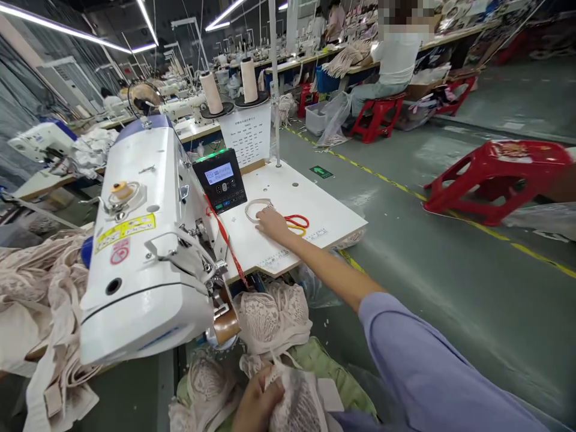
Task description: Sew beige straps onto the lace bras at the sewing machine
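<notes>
Low in front of me, my left hand (258,399) is closed on a pale pink lace bra (299,399). My right hand (272,227) reaches forward to the white sewing table (324,210), its fingers bent down at a looped beige strap (252,204) and seeming to pinch it. Just right of that hand lie a red loop (299,219) and a yellow one, perhaps handles; the hand hides where they lead. More lace bras (258,318) hang below the table edge, over green cloth (330,366). To the left stands a white sewing machine (148,240).
Behind the strap is a control panel (220,180) with a lit screen. Two thread cones (249,81) and a printed sheet (247,135) stand at the back. Beige pieces (54,294) are heaped at left. A red stool (490,180) and a seated person (396,63) are at right.
</notes>
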A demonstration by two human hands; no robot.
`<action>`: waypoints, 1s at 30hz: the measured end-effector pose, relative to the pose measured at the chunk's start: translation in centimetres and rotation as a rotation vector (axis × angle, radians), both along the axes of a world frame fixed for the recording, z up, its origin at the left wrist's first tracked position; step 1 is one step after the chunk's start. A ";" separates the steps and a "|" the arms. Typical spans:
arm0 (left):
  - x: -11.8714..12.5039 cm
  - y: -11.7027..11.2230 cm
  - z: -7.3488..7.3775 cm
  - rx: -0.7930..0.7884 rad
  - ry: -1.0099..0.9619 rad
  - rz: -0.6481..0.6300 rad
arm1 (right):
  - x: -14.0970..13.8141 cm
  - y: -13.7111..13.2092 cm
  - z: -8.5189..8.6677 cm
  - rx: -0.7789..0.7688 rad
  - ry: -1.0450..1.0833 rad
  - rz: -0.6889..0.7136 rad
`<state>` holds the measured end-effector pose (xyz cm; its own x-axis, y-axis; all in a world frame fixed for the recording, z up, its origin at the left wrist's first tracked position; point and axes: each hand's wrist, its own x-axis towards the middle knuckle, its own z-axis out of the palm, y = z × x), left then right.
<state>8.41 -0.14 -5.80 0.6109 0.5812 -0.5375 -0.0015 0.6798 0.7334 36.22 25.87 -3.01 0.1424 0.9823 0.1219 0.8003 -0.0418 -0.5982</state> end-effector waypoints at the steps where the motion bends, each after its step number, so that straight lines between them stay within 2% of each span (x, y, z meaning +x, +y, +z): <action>1: -0.1 0.1 0.1 -0.014 -0.012 0.010 | -0.1 1.3 0.1 -0.014 -0.001 0.001; 3: -0.5 0.3 0.3 -0.033 -0.021 0.059 | 0.0 2.7 0.2 -0.039 0.009 -0.006; 5: -1.0 0.5 0.4 -0.045 -0.018 0.120 | 0.6 3.1 0.2 -0.047 0.034 -0.029; 11: -1.5 0.9 0.9 -0.030 0.041 0.229 | 3.8 1.7 1.2 -0.042 0.213 -0.148; 13: -1.7 1.2 1.3 0.001 0.069 0.254 | 4.6 1.1 2.2 -0.014 0.283 -0.198; 16: -2.2 1.7 2.1 0.079 0.183 0.237 | 5.3 0.5 4.4 0.069 0.406 -0.257; 19: -2.9 2.0 3.3 0.198 0.300 0.221 | 5.0 -0.8 6.9 0.077 0.560 -0.233; 21: -3.3 1.9 4.2 0.290 0.365 0.220 | 3.8 -2.7 7.7 0.023 0.840 -0.117; 23: -3.7 1.8 5.0 0.379 0.406 0.211 | 1.6 -6.1 7.4 -0.080 1.322 0.073; 24: -3.9 1.7 5.3 0.419 0.420 0.203 | 0.3 -8.3 6.8 -0.148 1.492 0.155; 26: -4.4 1.5 6.0 0.484 0.452 0.191 | -2.5 -13.2 5.4 -0.273 1.515 0.253; 28: -4.8 1.3 6.4 0.528 0.481 0.178 | -5.1 -17.9 3.9 -0.343 1.306 0.347; 30: -5.1 1.1 6.7 0.570 0.499 0.174 | -7.1 -21.5 2.9 -0.397 1.145 0.443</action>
